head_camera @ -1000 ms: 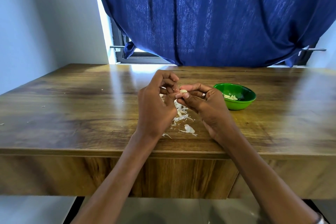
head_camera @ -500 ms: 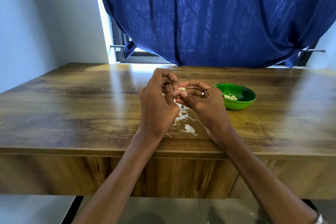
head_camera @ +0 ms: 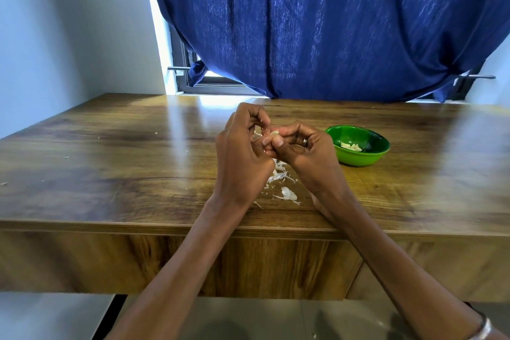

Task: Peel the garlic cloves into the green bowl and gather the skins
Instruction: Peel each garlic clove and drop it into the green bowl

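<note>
Both hands meet above the wooden table (head_camera: 138, 163), fingertips pinching one pale garlic clove (head_camera: 274, 134). My left hand (head_camera: 242, 157) curls around it from the left, and my right hand (head_camera: 306, 154), wearing a ring, grips it from the right. Under the hands lies a scatter of white garlic skins (head_camera: 281, 182). The green bowl (head_camera: 367, 157) stands just right of my right hand and holds several peeled cloves (head_camera: 351, 146).
A dark blue curtain (head_camera: 331, 25) hangs behind the table's far edge, over a window. A grey wall stands at the left. Tiny skin crumbs (head_camera: 66, 157) dot the left part of the table. The table's front edge runs below my wrists.
My hands stayed at the same spot above the skins. The fingers shifted slightly around the clove, with my left fingers curled higher over it.
</note>
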{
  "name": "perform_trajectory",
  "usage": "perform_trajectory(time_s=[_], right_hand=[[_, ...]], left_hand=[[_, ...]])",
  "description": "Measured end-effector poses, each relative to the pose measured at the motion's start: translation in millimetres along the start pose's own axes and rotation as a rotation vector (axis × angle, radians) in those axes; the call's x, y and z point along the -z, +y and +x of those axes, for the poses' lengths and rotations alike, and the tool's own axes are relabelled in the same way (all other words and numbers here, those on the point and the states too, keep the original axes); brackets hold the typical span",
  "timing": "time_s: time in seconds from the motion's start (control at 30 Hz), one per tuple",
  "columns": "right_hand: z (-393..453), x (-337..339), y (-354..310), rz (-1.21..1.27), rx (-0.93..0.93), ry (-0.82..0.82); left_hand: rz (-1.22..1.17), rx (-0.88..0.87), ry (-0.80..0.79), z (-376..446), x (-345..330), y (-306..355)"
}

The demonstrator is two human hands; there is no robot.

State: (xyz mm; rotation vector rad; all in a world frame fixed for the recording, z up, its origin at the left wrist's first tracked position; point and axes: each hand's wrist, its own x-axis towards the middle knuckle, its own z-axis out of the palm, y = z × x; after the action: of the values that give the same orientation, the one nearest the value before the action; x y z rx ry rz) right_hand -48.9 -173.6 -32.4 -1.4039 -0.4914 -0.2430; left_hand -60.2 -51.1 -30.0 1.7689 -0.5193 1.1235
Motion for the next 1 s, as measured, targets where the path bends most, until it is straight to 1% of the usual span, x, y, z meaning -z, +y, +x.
perform_trajectory(time_s=[0.1,0.23,0.4,0.6,0.77,0.87,1.0], right_hand=[[0.1,-0.3,-0.4,0.017,0.003,0.01],[0.9,1.1,0.4,0.065,-0.006,0.052],[1.8,1.1,-1.8,0.089,-0.069,0.097],[1.4,1.8,-7.5,0.126,-0.152,0.106],[1.9,3.0,-8.0,0.124,-0.205,0.111],[1.8,3.2,-8.1,0.138,-0.213,0.106],[1.9,3.9,-7.2,0.138,-0.21,0.108]], left_hand=[[0.007,-0.01,0.017,-0.6,-0.1,-2.4],[0.046,-0.024,-0.006,-0.4,-2.7,-8.7],[0.042,-0.037,0.034,0.4,-1.7,-10.9],[-0.022,0.098,0.042,-0.9,0.6,-8.0],[-0.145,0.226,0.077,-0.1,3.3,-5.7],[-0.139,0.24,0.101,-0.2,4.3,-5.5],[-0.109,0.211,0.106,-1.1,4.3,-4.4]])
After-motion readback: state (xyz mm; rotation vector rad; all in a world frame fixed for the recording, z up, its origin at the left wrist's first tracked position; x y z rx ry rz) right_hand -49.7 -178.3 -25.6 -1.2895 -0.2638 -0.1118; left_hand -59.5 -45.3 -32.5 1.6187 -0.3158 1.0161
